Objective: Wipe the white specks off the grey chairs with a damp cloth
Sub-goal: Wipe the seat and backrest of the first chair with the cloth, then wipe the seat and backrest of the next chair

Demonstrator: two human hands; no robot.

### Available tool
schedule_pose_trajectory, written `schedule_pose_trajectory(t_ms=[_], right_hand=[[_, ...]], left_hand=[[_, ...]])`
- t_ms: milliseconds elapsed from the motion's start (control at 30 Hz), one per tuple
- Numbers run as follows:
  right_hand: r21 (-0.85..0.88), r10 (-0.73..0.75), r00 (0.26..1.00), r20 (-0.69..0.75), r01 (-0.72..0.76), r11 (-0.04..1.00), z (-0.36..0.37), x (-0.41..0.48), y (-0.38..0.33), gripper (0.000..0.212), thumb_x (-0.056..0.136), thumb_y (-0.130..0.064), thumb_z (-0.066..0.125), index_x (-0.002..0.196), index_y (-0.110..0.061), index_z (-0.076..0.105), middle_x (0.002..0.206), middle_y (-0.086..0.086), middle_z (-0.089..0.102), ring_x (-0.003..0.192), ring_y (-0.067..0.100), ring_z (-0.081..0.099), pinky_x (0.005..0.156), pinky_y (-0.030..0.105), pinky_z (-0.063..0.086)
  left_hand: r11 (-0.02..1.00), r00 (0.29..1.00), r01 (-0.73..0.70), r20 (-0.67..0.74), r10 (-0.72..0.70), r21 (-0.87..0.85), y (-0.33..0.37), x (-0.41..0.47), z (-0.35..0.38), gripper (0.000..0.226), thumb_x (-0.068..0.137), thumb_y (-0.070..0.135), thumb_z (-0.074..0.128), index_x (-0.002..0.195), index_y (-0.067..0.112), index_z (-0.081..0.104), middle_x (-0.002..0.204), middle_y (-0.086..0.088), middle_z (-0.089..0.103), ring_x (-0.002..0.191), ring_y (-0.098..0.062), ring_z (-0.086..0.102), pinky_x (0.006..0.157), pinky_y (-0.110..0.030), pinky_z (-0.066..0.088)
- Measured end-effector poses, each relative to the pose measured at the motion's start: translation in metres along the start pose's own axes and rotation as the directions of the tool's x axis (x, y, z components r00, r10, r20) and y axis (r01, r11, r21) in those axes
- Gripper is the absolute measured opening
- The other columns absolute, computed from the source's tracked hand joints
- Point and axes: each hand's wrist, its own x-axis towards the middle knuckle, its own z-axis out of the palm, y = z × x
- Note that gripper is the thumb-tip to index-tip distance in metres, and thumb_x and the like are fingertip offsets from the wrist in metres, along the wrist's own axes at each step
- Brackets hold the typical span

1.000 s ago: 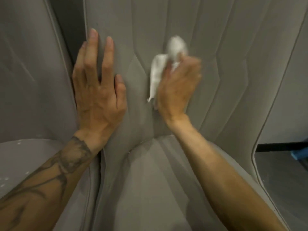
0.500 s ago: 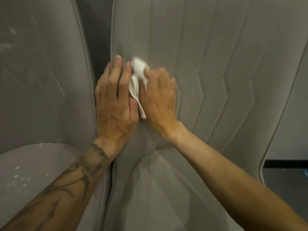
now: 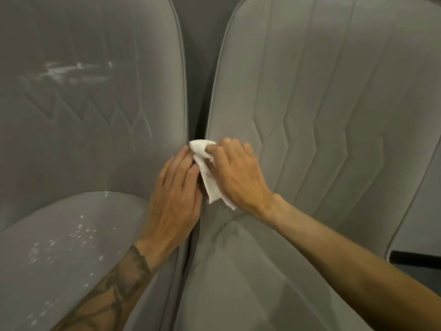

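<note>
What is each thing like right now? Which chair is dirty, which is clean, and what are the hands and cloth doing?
Left chair: dirty, with white specks on its seat and white smears on its back.
Right chair: looks mostly clean.
Cloth: crumpled, pressed on the right chair's edge.
Right hand: grips the cloth.
Left hand: flat, fingers straight, resting at the gap between the chairs.
</note>
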Motion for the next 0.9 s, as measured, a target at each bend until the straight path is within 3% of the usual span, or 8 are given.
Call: schedule_pose_trajectory(t_ms=[67, 233, 300, 400, 500, 567, 733, 900], right_hand=[[-0.079, -0.034, 0.999, -0.033, 0.031, 0.996, -0.002, 0.016, 0.015, 0.013, 0.101, -0.021, 0.054, 0.108, -0.011, 0.053, 0.090, 0.012, 0.058, 0.078, 0.030, 0.053, 0.070, 0.040, 0.035], [-0.010, 0.345, 0.908, -0.238, -0.357, 0.934, 0.005, 0.056, 0.019, 0.021, 0.104, -0.028, 0.047, 0.107, -0.010, 0.056, 0.093, 0.010, 0.055, 0.081, 0.026, 0.047, 0.072, 0.037, 0.033], [0.027, 0.302, 0.941, -0.155, -0.301, 0.953, 0.016, 0.018, -0.007, 0.016, 0.103, -0.025, 0.051, 0.109, -0.011, 0.055, 0.092, 0.012, 0.055, 0.081, 0.029, 0.047, 0.071, 0.040, 0.036], [0.100, 0.153, 0.979, 0.135, -0.167, 0.981, 0.020, -0.071, -0.045, 0.017, 0.101, -0.023, 0.052, 0.108, -0.011, 0.062, 0.090, 0.012, 0.060, 0.077, 0.031, 0.057, 0.070, 0.042, 0.038], [0.268, -0.049, 0.885, 0.463, -0.087, 0.960, 0.011, -0.127, -0.069, 0.030, 0.105, -0.031, 0.037, 0.106, -0.013, 0.061, 0.094, 0.008, 0.058, 0.079, 0.030, 0.058, 0.072, 0.039, 0.031], [0.243, -0.065, 0.851, 0.521, -0.075, 0.967, 0.008, -0.126, -0.066, 0.026, 0.106, -0.032, 0.037, 0.104, -0.016, 0.057, 0.096, 0.005, 0.053, 0.083, 0.027, 0.054, 0.074, 0.037, 0.029], [0.124, 0.253, 0.731, 0.633, -0.419, 0.899, -0.006, -0.118, -0.088, 0.027, 0.107, -0.031, 0.035, 0.112, -0.014, 0.054, 0.110, 0.005, 0.053, 0.100, 0.027, 0.052, 0.088, 0.040, 0.035], [0.244, 0.076, 0.696, 0.714, -0.349, 0.905, -0.041, -0.135, -0.131, 0.025, 0.107, -0.033, 0.039, 0.104, -0.012, 0.051, 0.103, 0.009, 0.054, 0.093, 0.032, 0.052, 0.080, 0.038, 0.033]], left_hand=[[1.000, 0.999, -0.020, 0.040, 0.019, 0.019, 0.000, -0.020, -0.002, 0.045, 0.101, 0.004, 0.051, 0.145, -0.005, 0.054, 0.159, -0.020, 0.046, 0.153, -0.034, 0.039, 0.123, -0.052, 0.036], [0.999, 0.992, -0.027, 0.127, 0.022, 0.040, -0.004, -0.052, -0.010, 0.039, 0.101, 0.010, 0.052, 0.138, 0.000, 0.061, 0.160, -0.016, 0.046, 0.153, -0.031, 0.038, 0.123, -0.051, 0.036], [1.000, 0.989, -0.013, 0.146, 0.009, 0.028, -0.005, -0.067, -0.016, 0.035, 0.101, 0.011, 0.052, 0.132, 0.000, 0.064, 0.155, -0.017, 0.052, 0.147, -0.032, 0.045, 0.119, -0.047, 0.039], [0.996, 0.982, 0.081, 0.168, -0.084, 0.028, -0.003, -0.093, -0.029, 0.034, 0.100, 0.015, 0.047, 0.118, -0.001, 0.071, 0.134, -0.022, 0.066, 0.122, -0.039, 0.064, 0.103, -0.048, 0.052], [0.988, 0.962, 0.148, 0.226, -0.156, 0.053, 0.000, -0.117, -0.049, 0.037, 0.096, 0.016, 0.043, 0.109, 0.000, 0.073, 0.116, -0.019, 0.071, 0.104, -0.039, 0.072, 0.098, -0.043, 0.050], [0.987, 0.949, 0.153, 0.269, -0.162, 0.056, 0.001, -0.132, -0.065, 0.036, 0.094, 0.017, 0.043, 0.108, 0.003, 0.073, 0.113, -0.016, 0.071, 0.100, -0.037, 0.071, 0.095, -0.038, 0.044], [0.974, 0.916, 0.222, 0.333, -0.226, 0.052, -0.008, -0.171, -0.098, 0.021, 0.096, 0.007, 0.059, 0.115, 0.011, 0.069, 0.117, -0.005, 0.066, 0.104, -0.028, 0.065, 0.096, -0.039, 0.051], [0.982, 0.914, 0.176, 0.359, -0.188, 0.065, -0.005, -0.195, -0.127, 0.018, 0.093, 0.005, 0.061, 0.107, 0.015, 0.066, 0.108, -0.001, 0.062, 0.094, -0.025, 0.060, 0.085, -0.038, 0.050]])
